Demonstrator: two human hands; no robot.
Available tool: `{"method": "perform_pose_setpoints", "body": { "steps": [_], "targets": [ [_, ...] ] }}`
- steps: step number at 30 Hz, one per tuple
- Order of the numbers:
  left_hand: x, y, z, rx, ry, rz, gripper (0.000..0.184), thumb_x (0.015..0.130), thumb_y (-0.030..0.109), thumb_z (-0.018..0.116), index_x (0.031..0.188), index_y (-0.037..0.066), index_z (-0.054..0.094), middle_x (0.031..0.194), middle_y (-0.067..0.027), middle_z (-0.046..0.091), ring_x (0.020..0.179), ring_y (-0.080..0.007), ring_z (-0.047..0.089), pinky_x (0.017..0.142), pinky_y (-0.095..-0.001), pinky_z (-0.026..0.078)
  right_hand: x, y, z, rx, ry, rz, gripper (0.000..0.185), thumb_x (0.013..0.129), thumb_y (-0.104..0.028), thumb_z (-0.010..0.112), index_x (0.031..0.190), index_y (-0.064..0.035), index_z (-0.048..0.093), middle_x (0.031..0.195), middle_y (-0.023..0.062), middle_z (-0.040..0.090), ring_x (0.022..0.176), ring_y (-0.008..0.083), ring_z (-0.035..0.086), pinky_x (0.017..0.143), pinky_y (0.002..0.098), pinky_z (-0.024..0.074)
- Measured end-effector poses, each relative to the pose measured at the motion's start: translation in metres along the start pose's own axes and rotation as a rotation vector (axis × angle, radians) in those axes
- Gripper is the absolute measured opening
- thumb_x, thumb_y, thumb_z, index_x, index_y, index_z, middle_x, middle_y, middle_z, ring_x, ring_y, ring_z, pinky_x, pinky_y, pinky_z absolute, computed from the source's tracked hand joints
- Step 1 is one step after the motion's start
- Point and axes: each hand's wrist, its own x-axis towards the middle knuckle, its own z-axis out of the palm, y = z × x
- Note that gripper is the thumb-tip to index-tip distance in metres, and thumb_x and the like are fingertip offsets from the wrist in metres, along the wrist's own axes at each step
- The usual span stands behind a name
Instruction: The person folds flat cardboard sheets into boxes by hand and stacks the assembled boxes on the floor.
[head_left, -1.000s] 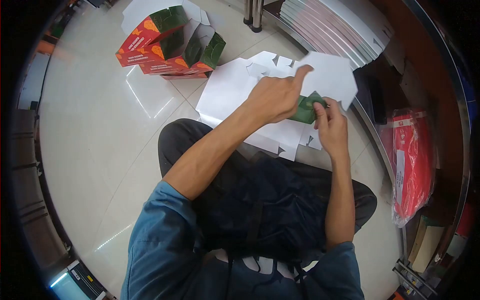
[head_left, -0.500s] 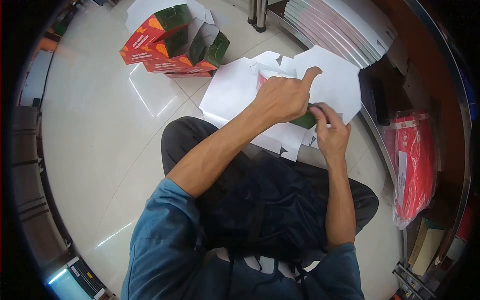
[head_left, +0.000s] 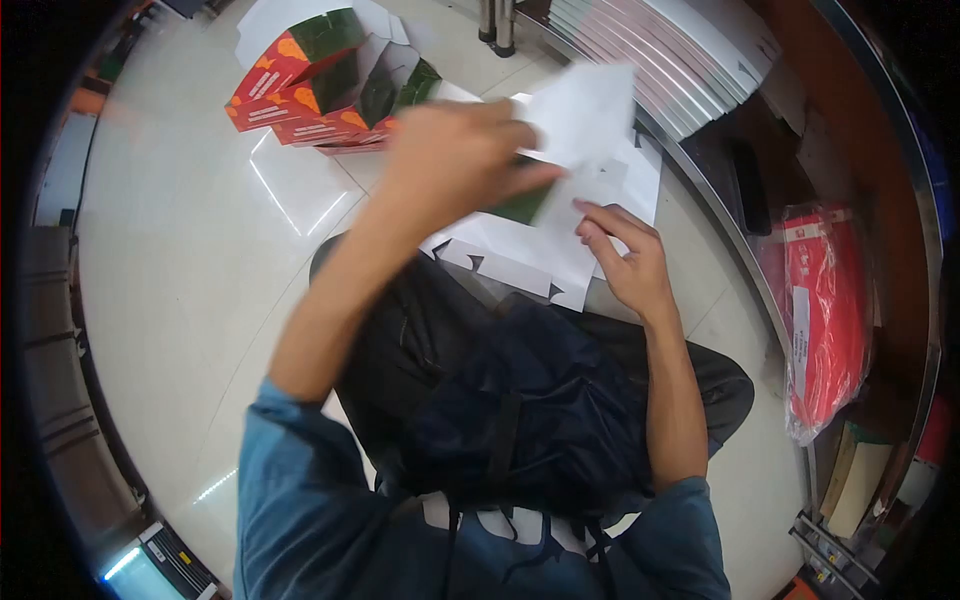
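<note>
My left hand (head_left: 450, 160) is blurred by motion, closed on a folded carton (head_left: 580, 115) with white and green faces. The carton's green side (head_left: 520, 205) shows beneath my fingers. To its right, my right hand (head_left: 628, 255) is apart from the carton, thumb and index finger bent close together, with nothing visible between them. Flat white card sheets (head_left: 510, 260) with cut tabs lie on the floor under both hands. At the upper left stand red and green folded cartons (head_left: 300, 95), nested together.
A stack of white card sheets (head_left: 660, 60) lies on the low shelf at the upper right. Below it are a dark flat object (head_left: 748, 188) and a red pack in clear plastic (head_left: 828, 320). Metal legs (head_left: 497, 25) stand at the top. My crossed legs are near the sheets.
My left hand has moved left and up with the carton, which has turned. My right hand has let go of the carton's green end and moved slightly left and down.
</note>
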Motion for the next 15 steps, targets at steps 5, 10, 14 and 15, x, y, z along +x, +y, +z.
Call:
{"method": "perform_pose_setpoints", "body": {
  "steps": [5,10,14,15],
  "targets": [
    [-0.042,0.002,-0.117,0.458,-0.080,-0.175,0.021,0.074,0.025,0.082,0.073,0.010,0.066,0.065,-0.0028,0.052,0.057,-0.0204,0.056,0.051,-0.0319,0.044,-0.014,0.033,0.041,-0.481,-0.283,-0.005,0.026,0.088,-0.013,0.066,0.111,-0.0011,0.066,0.093,0.0129,0.067,0.087,0.0316,0.065,0.079,0.0398,0.0519],
    [-0.136,0.007,-0.151,0.516,-0.104,-0.593,0.016,0.082,0.018,0.078,0.079,0.008,0.066,0.065,-0.0029,0.055,0.051,-0.0164,0.051,0.050,-0.0296,0.040,-0.011,0.054,0.060,-0.671,-0.449,0.032,0.017,0.086,-0.011,0.062,0.099,-0.0016,0.068,0.092,0.0184,0.067,0.089,0.0396,0.064,0.078,0.0472,0.0509],
    [-0.195,0.029,-0.151,0.516,0.044,-0.810,0.016,0.085,0.019,0.076,0.079,0.008,0.066,0.066,-0.0012,0.057,0.050,-0.0136,0.050,0.050,-0.0286,0.041,-0.005,0.051,0.040,-0.652,-0.301,0.144,0.017,0.089,-0.010,0.057,0.098,-0.0039,0.069,0.092,0.0199,0.068,0.088,0.0391,0.064,0.077,0.0472,0.0505],
    [-0.207,0.033,-0.150,0.497,0.090,-0.895,0.017,0.086,0.021,0.076,0.079,0.009,0.067,0.067,-0.0010,0.058,0.050,-0.0133,0.050,0.050,-0.0284,0.042,-0.004,0.048,0.036,-0.657,-0.304,0.172,0.016,0.089,-0.010,0.057,0.098,-0.0042,0.069,0.092,0.0195,0.068,0.088,0.0388,0.064,0.077,0.0470,0.0505]
  ]
}}
